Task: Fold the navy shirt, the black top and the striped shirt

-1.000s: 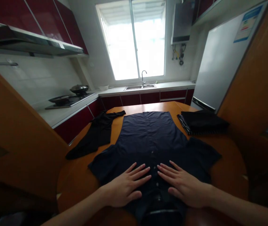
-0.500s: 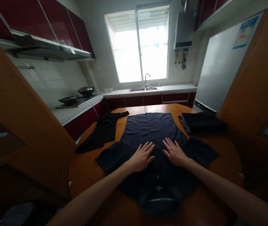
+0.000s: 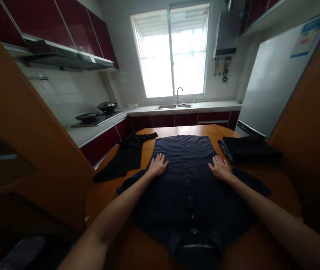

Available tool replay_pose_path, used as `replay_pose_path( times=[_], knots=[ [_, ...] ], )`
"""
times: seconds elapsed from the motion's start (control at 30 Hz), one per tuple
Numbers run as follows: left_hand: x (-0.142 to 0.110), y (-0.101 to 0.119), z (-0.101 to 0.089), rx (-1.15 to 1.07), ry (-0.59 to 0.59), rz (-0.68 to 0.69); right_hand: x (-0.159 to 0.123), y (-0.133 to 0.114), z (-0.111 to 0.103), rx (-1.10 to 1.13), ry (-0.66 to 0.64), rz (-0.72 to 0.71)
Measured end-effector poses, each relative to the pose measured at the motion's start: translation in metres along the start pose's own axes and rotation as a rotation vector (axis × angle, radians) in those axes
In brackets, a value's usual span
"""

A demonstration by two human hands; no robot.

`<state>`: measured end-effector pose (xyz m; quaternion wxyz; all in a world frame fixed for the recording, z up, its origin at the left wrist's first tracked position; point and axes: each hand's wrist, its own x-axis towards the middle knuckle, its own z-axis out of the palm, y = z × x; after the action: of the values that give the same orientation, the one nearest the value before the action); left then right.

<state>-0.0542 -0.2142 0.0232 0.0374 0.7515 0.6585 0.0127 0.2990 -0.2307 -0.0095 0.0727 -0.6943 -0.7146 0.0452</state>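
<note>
A dark navy button-up shirt (image 3: 186,176) lies spread flat on the wooden table (image 3: 106,202), collar toward me and hem toward the window. My left hand (image 3: 157,165) rests flat on the shirt's left side with its fingers spread. My right hand (image 3: 219,168) rests flat on the shirt's right side, fingers stretched out. Both hands press on the cloth and hold nothing.
A crumpled black garment (image 3: 126,155) lies on the table's left side. A folded black garment (image 3: 248,150) sits at the right. Beyond are a counter with a sink (image 3: 174,106), a stove with pans (image 3: 96,114) and a white fridge (image 3: 272,82).
Both hands slid away from me along the shirt and apart, from the button line near the collar out to the two sides of the body.
</note>
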Motion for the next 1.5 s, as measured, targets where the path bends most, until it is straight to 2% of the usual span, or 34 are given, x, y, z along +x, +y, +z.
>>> replay_pose_path(
  times=[0.07,0.13,0.27,0.33,0.4,0.53,0.63,0.73,0.8,0.97,1.3,1.4,1.5],
  knots=[
    [-0.001,-0.010,-0.002,0.011,0.016,-0.056,0.001,0.010,0.000,-0.028,0.040,0.078],
    [-0.004,-0.005,-0.002,0.018,0.030,-0.051,-0.003,0.004,-0.001,-0.036,0.067,0.049],
    [-0.019,0.035,0.010,-0.017,0.001,0.163,-0.018,-0.034,0.003,0.014,-0.010,-0.121],
    [-0.027,0.052,0.020,-0.035,-0.001,0.231,-0.022,-0.045,0.004,0.030,-0.045,-0.123],
    [-0.034,0.061,0.026,-0.037,0.031,0.231,-0.024,-0.046,0.002,0.034,-0.046,-0.074],
    [-0.037,0.060,0.029,-0.052,0.069,0.224,-0.028,-0.051,-0.009,0.094,-0.064,0.013],
    [-0.036,0.057,0.029,-0.054,0.082,0.227,-0.039,-0.079,-0.011,0.167,-0.051,-0.100],
    [-0.037,0.057,0.028,-0.059,0.077,0.239,-0.052,-0.113,-0.001,0.196,-0.036,-0.220],
    [-0.040,0.056,0.027,-0.071,0.066,0.245,-0.059,-0.126,0.007,0.171,-0.023,-0.261],
    [-0.043,0.056,0.025,-0.097,0.060,0.254,-0.060,-0.121,0.020,0.141,0.003,-0.286],
    [-0.041,0.055,0.027,-0.094,0.060,0.273,-0.057,-0.111,0.022,0.169,0.005,-0.334],
    [-0.042,0.053,0.022,-0.103,0.043,0.290,-0.056,-0.110,0.018,0.208,-0.007,-0.343],
    [-0.052,0.053,0.007,-0.115,-0.011,0.342,-0.056,-0.108,0.013,0.294,-0.036,-0.339]
  ],
)
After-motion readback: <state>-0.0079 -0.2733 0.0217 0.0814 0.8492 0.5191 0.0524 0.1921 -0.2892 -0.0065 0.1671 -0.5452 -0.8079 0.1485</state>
